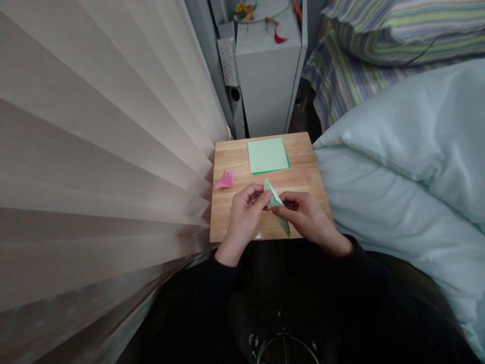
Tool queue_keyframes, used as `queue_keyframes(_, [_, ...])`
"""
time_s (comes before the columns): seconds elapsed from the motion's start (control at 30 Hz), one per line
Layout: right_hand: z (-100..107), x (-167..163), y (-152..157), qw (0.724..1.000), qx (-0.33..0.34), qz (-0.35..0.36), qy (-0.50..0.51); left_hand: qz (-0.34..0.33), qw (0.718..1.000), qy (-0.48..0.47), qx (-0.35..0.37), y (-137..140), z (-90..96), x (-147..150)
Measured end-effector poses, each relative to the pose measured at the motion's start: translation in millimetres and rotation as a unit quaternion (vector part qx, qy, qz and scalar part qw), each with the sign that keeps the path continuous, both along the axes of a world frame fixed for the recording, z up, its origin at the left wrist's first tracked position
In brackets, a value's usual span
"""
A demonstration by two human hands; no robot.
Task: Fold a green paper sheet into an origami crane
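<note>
Between my two hands is a piece of green origami paper (276, 199), folded into a long, narrow diamond shape and tilted over the table. My left hand (245, 208) pinches its left side, with the thumb on top. On the other side my right hand (303, 213) grips the paper's right edge between thumb and fingers; some of those fingertips are hidden. A stack of square green paper sheets (268, 155) lies flat beyond my hands. To the left sits a pink folded paper piece (226, 179) with pointed corners.
The small wooden table (231, 222) stands between a pleated curtain (151, 172) on the left and a bed with a pale blue quilt (379, 177) on the right. Behind it are a white cabinet (269, 86) and a power strip (228, 60).
</note>
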State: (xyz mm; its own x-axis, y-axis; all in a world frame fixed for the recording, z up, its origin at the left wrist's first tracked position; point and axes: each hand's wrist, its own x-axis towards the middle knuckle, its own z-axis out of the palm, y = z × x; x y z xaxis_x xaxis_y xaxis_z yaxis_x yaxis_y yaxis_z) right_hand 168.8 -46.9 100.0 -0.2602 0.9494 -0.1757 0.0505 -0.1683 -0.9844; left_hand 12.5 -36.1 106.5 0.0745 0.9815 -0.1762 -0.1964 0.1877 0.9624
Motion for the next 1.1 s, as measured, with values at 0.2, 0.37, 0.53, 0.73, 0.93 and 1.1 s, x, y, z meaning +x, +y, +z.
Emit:
queue_keyframes(0.2, [2, 0, 0, 1.0, -0.004, 0.002, -0.01, 0.011, 1.0, -0.016, 0.024, 1, -2.8, 0])
queue_keyframes(0.37, [2, 0, 0, 1.0, 0.003, 0.001, -0.025, 0.038, 0.998, 0.016, 0.046, -1, -2.1, 2])
queue_keyframes(0.53, [4, 0, -2, 0.997, 0.011, 0.029, -0.065, 0.083, 0.994, 0.024, 0.06, 2, -6.0, 0])
queue_keyframes(0.73, [5, -1, -3, 0.994, 0.035, 0.054, -0.093, 0.109, 0.992, -0.012, 0.057, 8, -6.5, -10])
queue_keyframes(0.93, [2, -2, -1, 0.999, 0.021, -0.007, -0.025, 0.029, 1.0, -0.006, 0.007, 3, -0.8, -5])
queue_keyframes(1.1, [6, 7, 6, 0.997, 0.038, -0.06, 0.015, -0.006, 1.0, 0.026, 0.006, 4, -1.4, -7])
